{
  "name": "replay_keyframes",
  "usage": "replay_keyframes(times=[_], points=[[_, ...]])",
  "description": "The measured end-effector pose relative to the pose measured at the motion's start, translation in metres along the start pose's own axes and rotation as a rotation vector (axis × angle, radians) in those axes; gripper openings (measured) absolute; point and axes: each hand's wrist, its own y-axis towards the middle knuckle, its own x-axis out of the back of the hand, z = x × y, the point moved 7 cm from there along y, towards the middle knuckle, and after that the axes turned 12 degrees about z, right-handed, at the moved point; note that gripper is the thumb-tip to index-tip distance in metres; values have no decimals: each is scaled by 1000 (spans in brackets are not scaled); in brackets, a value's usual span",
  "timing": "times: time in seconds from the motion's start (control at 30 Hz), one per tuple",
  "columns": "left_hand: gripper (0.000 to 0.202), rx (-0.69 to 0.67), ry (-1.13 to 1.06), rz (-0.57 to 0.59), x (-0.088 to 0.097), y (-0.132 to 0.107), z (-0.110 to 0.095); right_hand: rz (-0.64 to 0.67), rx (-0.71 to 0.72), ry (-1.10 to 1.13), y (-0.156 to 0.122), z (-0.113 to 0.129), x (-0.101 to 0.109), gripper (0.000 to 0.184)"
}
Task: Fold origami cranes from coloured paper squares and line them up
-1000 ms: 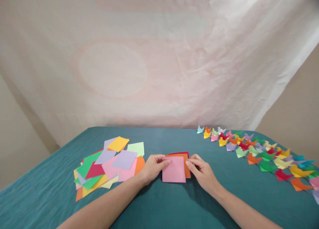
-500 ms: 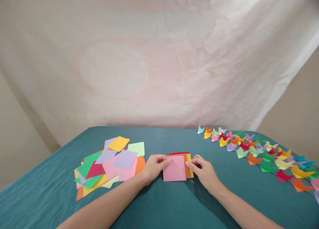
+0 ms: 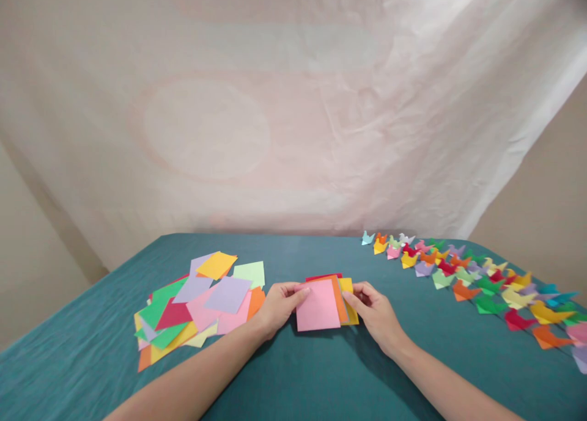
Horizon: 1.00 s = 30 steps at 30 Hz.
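Note:
A small fanned stack of square coloured papers is held between my two hands above the cloth. The pink square lies in front, with an orange sheet and a yellow sheet peeking out on its right and a red edge behind the top. My left hand pinches the stack's left side, thumb on the pink square. With thumb on the front, my right hand grips the yellow sheet's right edge; its other fingers are partly hidden behind.
A loose heap of coloured paper squares lies to the left. Several rows of folded paper birds stand along the right side. Teal cloth covers the table, and a pale sheet hangs behind it.
The stack has spread wider: the yellow sheet sticks out farther to the right, and the pink square has shifted slightly left and tilted. Both hands keep their grip.

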Motion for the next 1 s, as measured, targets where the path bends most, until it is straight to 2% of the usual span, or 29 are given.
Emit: replay_keyframes(times=[0.07,0.17,0.4,0.5,0.6,0.73,1.0], points=[[34,7,10,-1,0,0,0,-40,8,49,0,-2,2,31],[35,16,34,-16,1,0,0,-51,30,2,0,0,2,28],[38,21,36,2,0,1,1,52,103,-115,0,16,-3,30],[40,24,69,4,-2,1,-3,143,121,-138,1,18,-9,35],[37,24,94,8,-4,1,-5,201,108,-173,1,17,-13,31],[33,17,83,30,-6,2,-4,182,93,-179,0,17,-11,26],[39,14,95,32,-2,3,4,118,76,-150,1,13,-7,23]])
